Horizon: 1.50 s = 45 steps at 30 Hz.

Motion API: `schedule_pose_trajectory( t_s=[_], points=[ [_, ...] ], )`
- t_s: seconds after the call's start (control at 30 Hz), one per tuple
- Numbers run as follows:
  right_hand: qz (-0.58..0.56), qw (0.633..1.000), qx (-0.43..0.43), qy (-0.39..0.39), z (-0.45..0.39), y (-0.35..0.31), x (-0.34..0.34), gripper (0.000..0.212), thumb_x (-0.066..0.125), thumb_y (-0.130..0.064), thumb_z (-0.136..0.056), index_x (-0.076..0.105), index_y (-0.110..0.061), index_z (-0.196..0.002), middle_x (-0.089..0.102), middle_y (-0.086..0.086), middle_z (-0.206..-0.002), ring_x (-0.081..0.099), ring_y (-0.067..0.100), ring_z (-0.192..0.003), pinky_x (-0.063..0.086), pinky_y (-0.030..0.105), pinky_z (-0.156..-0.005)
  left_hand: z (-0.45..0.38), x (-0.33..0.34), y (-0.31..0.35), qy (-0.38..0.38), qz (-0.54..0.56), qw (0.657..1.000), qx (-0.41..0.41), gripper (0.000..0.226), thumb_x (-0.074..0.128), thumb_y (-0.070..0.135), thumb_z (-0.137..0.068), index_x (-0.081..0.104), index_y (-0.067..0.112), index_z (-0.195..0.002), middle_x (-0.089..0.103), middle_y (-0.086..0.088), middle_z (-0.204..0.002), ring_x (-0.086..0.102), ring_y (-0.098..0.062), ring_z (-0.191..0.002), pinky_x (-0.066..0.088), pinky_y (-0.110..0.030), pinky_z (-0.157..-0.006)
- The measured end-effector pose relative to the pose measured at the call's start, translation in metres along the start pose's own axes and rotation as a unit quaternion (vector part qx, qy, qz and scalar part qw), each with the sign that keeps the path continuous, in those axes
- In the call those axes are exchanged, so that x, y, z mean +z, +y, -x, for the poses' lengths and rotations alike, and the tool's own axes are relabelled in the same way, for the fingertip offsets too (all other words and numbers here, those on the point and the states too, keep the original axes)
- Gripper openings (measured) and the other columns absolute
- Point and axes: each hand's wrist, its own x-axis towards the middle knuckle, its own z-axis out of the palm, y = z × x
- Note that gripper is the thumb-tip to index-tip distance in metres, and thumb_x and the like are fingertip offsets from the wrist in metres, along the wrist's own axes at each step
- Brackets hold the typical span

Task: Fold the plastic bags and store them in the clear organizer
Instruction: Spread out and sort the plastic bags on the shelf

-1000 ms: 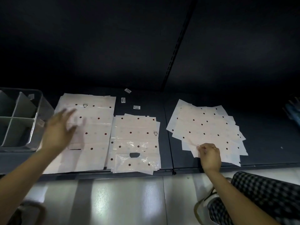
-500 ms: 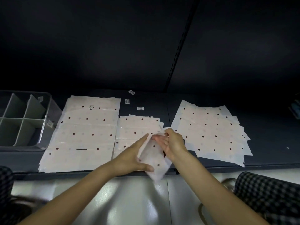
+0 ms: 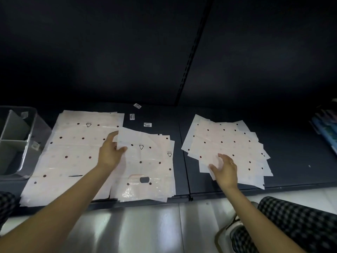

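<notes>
— While the left hand (image 3: 109, 156) pinches the far-left corner of the top bag (image 3: 145, 161) on the middle stack, which way does that bag lie?

— Its long axis runs from the near edge of the shelf (image 3: 291, 172) toward the back, slightly skewed. The handle cut-out (image 3: 144, 179) sits at the near end, and the printed triangle (image 3: 141, 147) is toward the far end. Thumb and fingers grip that corner, which is lifted a little off the bags beneath.

— And the right hand (image 3: 225, 168)?

— It is over the near-left part of the right stack (image 3: 228, 148), fingers spread and relaxed, gripping nothing. Whether the fingertips touch the sheets, I cannot tell. There is a ring on 1 finger.

— How many stacks in all?

— 3, all of pale bags with dark dots. The left stack (image 3: 73, 154) is the largest, long axis also near-to-far, and its near edge overhangs the shelf front. The right one is fanned out loosely, its sheets turned at different angles.

— The container?

— The clear organizer (image 3: 27, 143) stands at the far left of the shelf, just beside the left stack, partly cut off by the frame. Grey dividers (image 3: 13, 141) split it into compartments; the ones I can see hold no bags.

— Anything else?

— 3 small labels (image 3: 132, 116) lie on the shelf behind the middle stack, and checked trousers (image 3: 295, 225) show at the lower right above a glossy floor (image 3: 138, 229).
</notes>
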Motion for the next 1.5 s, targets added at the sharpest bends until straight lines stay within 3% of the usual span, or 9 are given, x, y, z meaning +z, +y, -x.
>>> schedule_pose_trajectory(
  t_s=[0.23, 0.43, 0.67, 0.83, 0.97, 1.07, 1.27, 1.4, 1.5],
  points=[
    [0.076, 0.996, -0.013, 0.044, -0.019, 0.029, -0.001, 0.005, 0.064, -0.016, -0.088, 0.067, -0.013, -0.086, 0.06, 0.006, -0.109, 0.048, 0.026, -0.099, 0.04, 0.03, -0.071, -0.011, 0.021, -0.007, 0.056, -0.007, 0.998, 0.007, 0.057, 0.06, 0.007, -0.09, 0.037, 0.018, -0.14, 0.053, -0.018, -0.125, 0.052, -0.033, -0.112, 0.038, -0.035, -0.094],
    [0.045, 0.998, 0.006, 0.052, -0.021, 0.019, 0.0, 0.01, 0.057, -0.014, -0.091, 0.065, -0.008, -0.086, 0.06, 0.01, -0.098, 0.048, 0.024, -0.096, 0.039, 0.029, -0.07, 0.009, 0.025, -0.003, 0.082, -0.107, 0.984, 0.119, 0.053, 0.057, 0.006, -0.09, 0.039, 0.014, -0.14, 0.041, -0.01, -0.142, 0.031, -0.03, -0.132, 0.03, -0.038, -0.104],
    [-0.141, 0.99, 0.008, 0.026, 0.012, -0.061, 0.002, 0.014, 0.054, -0.015, -0.092, 0.062, -0.003, -0.09, 0.063, 0.003, -0.074, 0.059, 0.022, -0.075, 0.05, 0.031, -0.072, 0.051, 0.045, 0.019, -0.186, -0.023, 0.977, 0.105, 0.032, 0.062, 0.015, -0.089, 0.057, 0.018, -0.121, 0.058, 0.001, -0.125, 0.053, -0.02, -0.117, 0.039, -0.025, -0.095],
    [-0.279, 0.95, 0.02, -0.136, 0.054, -0.129, 0.016, 0.008, 0.06, -0.015, -0.09, 0.059, -0.007, -0.087, 0.061, 0.003, -0.07, 0.056, 0.013, -0.063, 0.049, 0.03, -0.072, 0.074, 0.057, 0.033, -0.362, 0.037, 0.931, 0.032, 0.073, 0.078, 0.022, -0.076, 0.033, 0.041, -0.13, 0.052, 0.014, -0.119, 0.054, -0.01, -0.109, 0.044, -0.017, -0.083],
    [-0.319, 0.912, -0.064, -0.249, 0.074, -0.146, 0.023, 0.011, 0.056, -0.003, -0.089, 0.06, -0.013, -0.085, 0.063, -0.002, -0.076, 0.057, 0.004, -0.068, 0.043, 0.008, -0.061, 0.07, 0.045, 0.033, -0.254, 0.076, 0.964, 0.019, 0.051, 0.066, -0.006, -0.08, 0.051, 0.023, -0.119, 0.068, -0.005, -0.099, 0.065, -0.023, -0.084, 0.057, -0.037, -0.073],
    [-0.301, 0.902, -0.097, -0.296, 0.068, -0.137, 0.023, 0.007, 0.06, -0.011, -0.09, 0.063, -0.016, -0.094, 0.064, -0.008, -0.09, 0.059, 0.007, -0.088, 0.045, 0.006, -0.074, 0.059, 0.027, 0.024, -0.202, 0.146, 0.967, -0.051, 0.044, 0.06, -0.01, -0.083, 0.056, 0.022, -0.113, 0.071, -0.007, -0.094, 0.069, -0.016, -0.076, 0.057, -0.026, -0.061],
    [-0.037, 0.994, -0.071, -0.074, 0.012, -0.052, 0.01, 0.033, 0.063, -0.016, -0.089, 0.058, -0.008, -0.12, 0.056, 0.012, -0.125, 0.051, 0.028, -0.117, 0.04, 0.03, -0.096, 0.013, -0.037, -0.013, -0.061, 0.216, 0.961, -0.159, 0.059, 0.055, -0.008, -0.085, 0.044, 0.022, -0.135, 0.061, -0.006, -0.11, 0.061, -0.023, -0.083, 0.048, -0.033, -0.071],
    [0.123, 0.991, 0.05, -0.025, -0.003, 0.012, -0.002, 0.058, 0.063, -0.04, -0.087, 0.045, -0.01, -0.133, 0.04, 0.015, -0.138, 0.036, 0.035, -0.125, 0.043, 0.041, -0.093, -0.006, -0.082, -0.039, 0.048, 0.236, 0.954, -0.176, 0.065, 0.049, -0.009, -0.085, 0.042, 0.028, -0.137, 0.055, -0.004, -0.081, 0.048, -0.018, -0.065, 0.037, -0.032, -0.059],
    [0.15, 0.988, 0.039, 0.004, -0.003, 0.022, 0.001, 0.045, 0.061, -0.038, -0.088, 0.053, -0.011, -0.123, 0.045, 0.013, -0.131, 0.039, 0.032, -0.119, 0.045, 0.039, -0.088, -0.013, -0.108, -0.054, 0.09, 0.246, 0.947, -0.186, 0.061, 0.046, -0.008, -0.086, 0.042, 0.026, -0.137, 0.055, -0.001, -0.08, 0.05, -0.018, -0.067, 0.041, -0.032, -0.059]
  ],
)
